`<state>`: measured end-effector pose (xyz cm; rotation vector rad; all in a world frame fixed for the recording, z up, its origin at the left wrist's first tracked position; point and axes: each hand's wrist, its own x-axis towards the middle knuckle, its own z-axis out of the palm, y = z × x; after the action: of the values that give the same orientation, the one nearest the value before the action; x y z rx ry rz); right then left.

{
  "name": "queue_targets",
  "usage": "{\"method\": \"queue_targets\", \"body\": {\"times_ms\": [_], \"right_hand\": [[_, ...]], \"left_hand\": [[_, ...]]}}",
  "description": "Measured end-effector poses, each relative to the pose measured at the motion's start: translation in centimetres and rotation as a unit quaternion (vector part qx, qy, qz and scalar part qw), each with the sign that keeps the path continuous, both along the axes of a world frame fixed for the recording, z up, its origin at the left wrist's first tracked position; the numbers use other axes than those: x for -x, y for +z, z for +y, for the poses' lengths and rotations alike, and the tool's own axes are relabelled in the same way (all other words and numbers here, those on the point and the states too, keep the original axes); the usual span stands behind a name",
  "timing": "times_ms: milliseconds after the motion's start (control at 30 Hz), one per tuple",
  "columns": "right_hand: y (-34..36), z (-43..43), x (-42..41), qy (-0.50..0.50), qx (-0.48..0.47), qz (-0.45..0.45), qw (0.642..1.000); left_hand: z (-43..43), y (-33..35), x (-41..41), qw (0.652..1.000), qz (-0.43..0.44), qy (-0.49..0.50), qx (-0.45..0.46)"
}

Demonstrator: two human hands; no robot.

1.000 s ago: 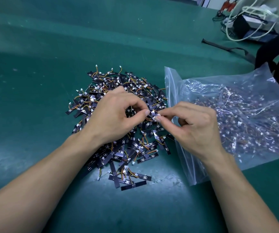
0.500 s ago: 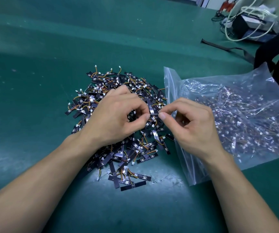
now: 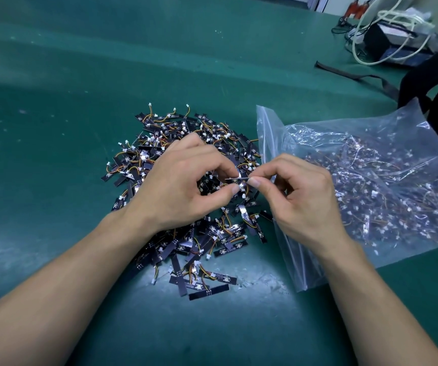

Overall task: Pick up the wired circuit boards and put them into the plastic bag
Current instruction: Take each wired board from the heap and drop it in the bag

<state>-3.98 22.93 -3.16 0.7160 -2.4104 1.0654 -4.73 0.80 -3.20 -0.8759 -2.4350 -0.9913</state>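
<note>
You've got your left hand (image 3: 181, 186) and right hand (image 3: 301, 192) together, both pinching one circuit board (image 3: 237, 178) over the pile (image 3: 165, 130), plastic bag (image 3: 386, 143) under your right wrist.

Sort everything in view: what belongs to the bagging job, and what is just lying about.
Belongs to the job:
- pile of wired circuit boards
- single board, pinched between left hand and right hand
- plastic bag, already holding many boards

Just lying about:
- black strap
- white cable coil
- black box beneath the coil
- dark fabric at the right edge
</note>
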Motion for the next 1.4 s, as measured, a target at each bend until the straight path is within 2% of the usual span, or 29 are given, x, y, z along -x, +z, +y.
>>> {"method": "queue_targets", "body": {"times_ms": [367, 667, 967, 1400], "right_hand": [[-0.01, -0.22, -0.15, 0.004, 0.013, 0.005, 1.000], [-0.16, -0.12, 0.01, 0.015, 0.021, 0.025, 0.999], [0.18, -0.24, -0.36, 0.007, 0.033, -0.001, 0.999], [0.09, -0.23, -0.20, 0.016, 0.030, 0.007, 0.999]], "left_hand": [[-0.02, -0.16, 0.17, 0.997, 0.069, 0.011, -0.008], [-0.09, -0.14, 0.15, 0.998, 0.059, 0.008, -0.016], [-0.22, -0.23, 0.26, 0.998, 0.065, 0.009, -0.018], [-0.23, -0.02, 0.18, 0.998, 0.060, 0.000, -0.024]]}}
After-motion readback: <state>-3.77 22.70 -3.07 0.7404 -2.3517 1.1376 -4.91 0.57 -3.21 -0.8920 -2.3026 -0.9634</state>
